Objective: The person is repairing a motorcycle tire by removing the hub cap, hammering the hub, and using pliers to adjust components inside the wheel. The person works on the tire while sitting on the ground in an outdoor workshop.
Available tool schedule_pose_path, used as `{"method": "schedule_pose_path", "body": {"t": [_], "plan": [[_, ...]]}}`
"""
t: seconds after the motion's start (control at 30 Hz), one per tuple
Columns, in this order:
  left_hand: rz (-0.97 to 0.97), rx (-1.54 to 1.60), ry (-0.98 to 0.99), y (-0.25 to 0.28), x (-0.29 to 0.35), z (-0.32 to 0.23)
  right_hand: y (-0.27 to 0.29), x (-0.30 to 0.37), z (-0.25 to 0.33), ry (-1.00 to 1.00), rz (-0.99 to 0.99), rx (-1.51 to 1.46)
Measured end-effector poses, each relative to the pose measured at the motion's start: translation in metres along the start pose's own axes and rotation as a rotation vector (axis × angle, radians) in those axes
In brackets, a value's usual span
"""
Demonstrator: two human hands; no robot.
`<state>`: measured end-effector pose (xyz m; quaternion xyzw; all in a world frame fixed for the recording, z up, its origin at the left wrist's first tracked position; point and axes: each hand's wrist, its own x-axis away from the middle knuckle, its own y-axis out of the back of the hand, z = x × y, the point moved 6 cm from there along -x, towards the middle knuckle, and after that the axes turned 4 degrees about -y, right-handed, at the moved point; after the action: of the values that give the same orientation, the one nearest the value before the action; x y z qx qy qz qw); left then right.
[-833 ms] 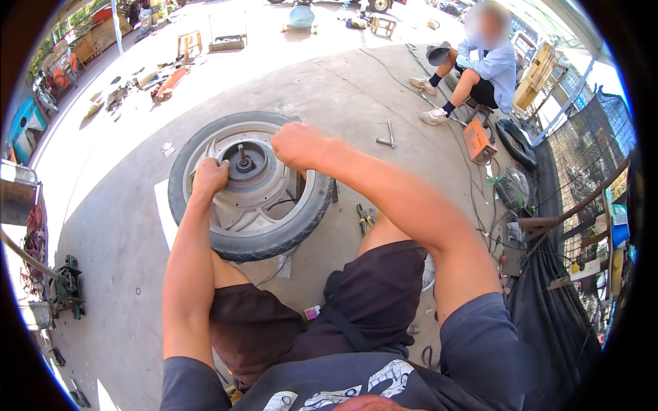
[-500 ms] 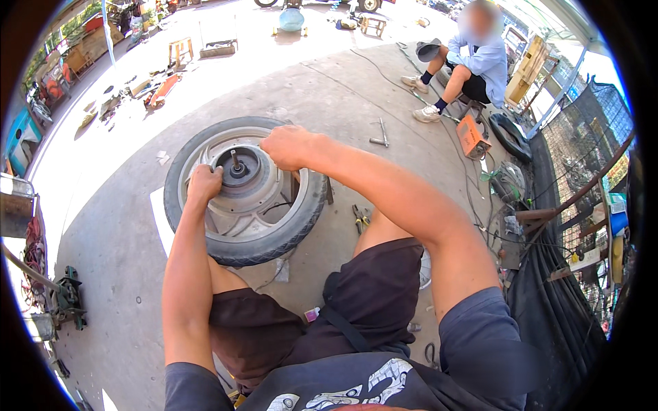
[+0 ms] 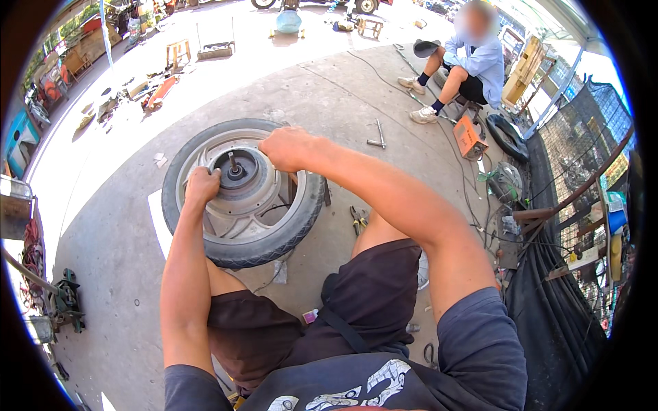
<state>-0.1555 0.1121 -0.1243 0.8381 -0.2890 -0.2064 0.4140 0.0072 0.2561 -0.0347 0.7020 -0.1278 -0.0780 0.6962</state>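
A wheel (image 3: 288, 235) with a black tyre and pale metal spokes lies flat in front of my knees. At its middle is a round hub (image 3: 236, 198) with a dark recess, from which a threaded axle (image 3: 232, 162) stands up. My left hand (image 3: 203, 185) is closed at the left edge of the hub, thumb toward the axle. At the hub's far right edge my right hand (image 3: 288, 148) is closed in a fist, back of the hand up. Whatever the fingers of either hand grip is hidden beneath them. A thin black cable (image 3: 275, 208) shows between the spokes.
Pliers (image 3: 358, 219) lie on the floor right of the wheel, with a T-shaped metal wrench (image 3: 378, 135) farther off. A seated person (image 3: 480, 65) is at the far right, near an orange box-shaped machine (image 3: 470, 137) and trailing cables. A green bench vise (image 3: 68, 301) stands at left.
Both hands keep their places on the hub, with barely any movement. The whole view has shifted very slightly.
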Motion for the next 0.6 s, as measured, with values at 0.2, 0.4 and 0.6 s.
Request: {"method": "schedule_pose_path", "body": {"t": [0.2, 0.4, 0.6], "plan": [[0.008, 0.008, 0.006, 0.001, 0.001, -0.002, 0.004, 0.0, -0.007, -0.091, 0.008, -0.065], [-0.019, -0.002, -0.007, -0.004, -0.002, 0.006, -0.002, 0.001, -0.005, -0.097, 0.045, -0.076], [-0.004, -0.017, -0.014, -0.002, -0.002, 0.001, 0.001, 0.005, -0.001, 0.07, 0.02, 0.045]]}}
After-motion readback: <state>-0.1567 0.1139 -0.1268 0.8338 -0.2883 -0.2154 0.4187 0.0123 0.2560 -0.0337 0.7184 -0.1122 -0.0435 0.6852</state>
